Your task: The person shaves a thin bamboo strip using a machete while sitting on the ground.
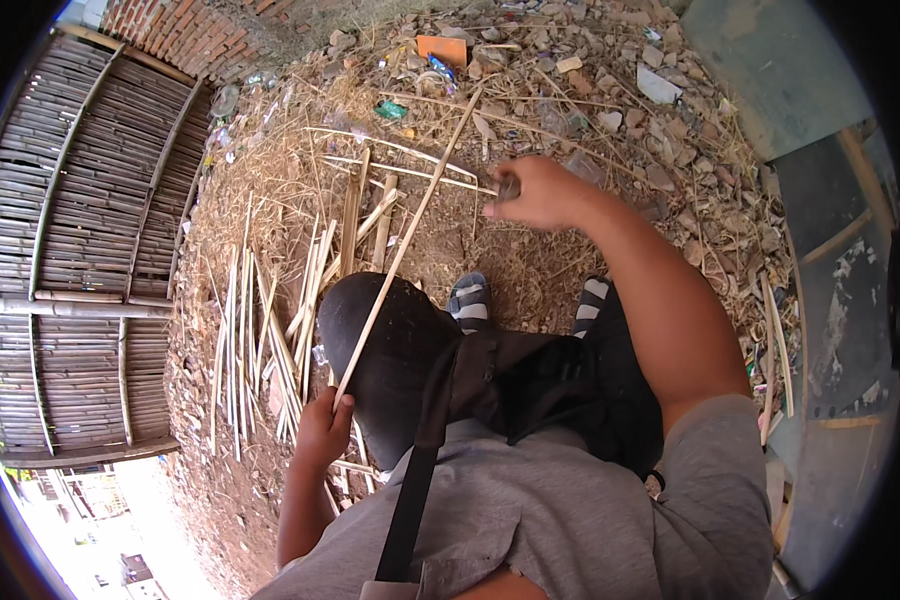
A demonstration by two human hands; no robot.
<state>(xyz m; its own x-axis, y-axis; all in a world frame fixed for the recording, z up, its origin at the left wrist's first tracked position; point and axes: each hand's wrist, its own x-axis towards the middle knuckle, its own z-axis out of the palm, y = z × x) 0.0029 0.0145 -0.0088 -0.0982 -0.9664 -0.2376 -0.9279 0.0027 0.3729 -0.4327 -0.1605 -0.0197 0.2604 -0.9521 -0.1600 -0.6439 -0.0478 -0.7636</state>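
Slantwise, from low on the left toward the litter above, one long pale strip (418, 217), straight and thin, passing in view over the black-clad left knee (385, 335). Pinched at its lower end between thumb and fingers of the left hand (322, 432), just beside that knee. Farther out, at the end of a bent, outstretched arm, the right hand (538, 190), thumb and fingers curled closed around a small dark thing (508, 187), too unclear to name. At those same fingertips, the end of a thin sliver (460, 186), running off leftward behind the long strip; whether gripped too, cannot tell.

Left of the knee, on the ground, a loose spread of more pale strips (235, 350), mostly lengthwise, some crossing. Between the knees, farther forward, striped dark footwear (470, 300) on bare earth. Beyond, dry straw, broken stones, an orange slab (442, 50) and a green scrap (390, 109). To the far left, a bamboo-slat panel (95, 190); to the right, a grey-green sheet (780, 70).
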